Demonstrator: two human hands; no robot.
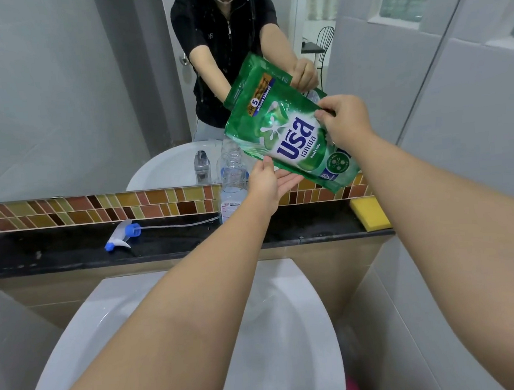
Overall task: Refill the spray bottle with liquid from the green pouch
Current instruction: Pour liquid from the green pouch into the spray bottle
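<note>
Spray bottle (pixel 233 181), clear and with its top off, stands on the dark ledge (pixel 69 249) behind the sink (pixel 106 329), its narrow open neck just below the lower left corner of the green pouch (pixel 290 130). Both hands hold the pouch in the air, tilted down to the left. Right hand (pixel 343 120) pinches its upper right edge between thumb and fingers; left hand (pixel 268 183) is half open, palm up, cupping the lower edge with the thumb on the front. Whether liquid is flowing, or whether the pouch corner is cut open, cannot be told.

The main risk is a miss: the neck is small, the pouch is soft and wide, and nothing steadies the bottle, since both hands are on the pouch. A sudden gush from a squeeze could overshoot onto the ledge, and a nudge from the left hand could tip the bottle. The trigger head (pixel 123 234) with its tube lies apart to the left, and a yellow sponge (pixel 369 213) sits at the right end.
</note>
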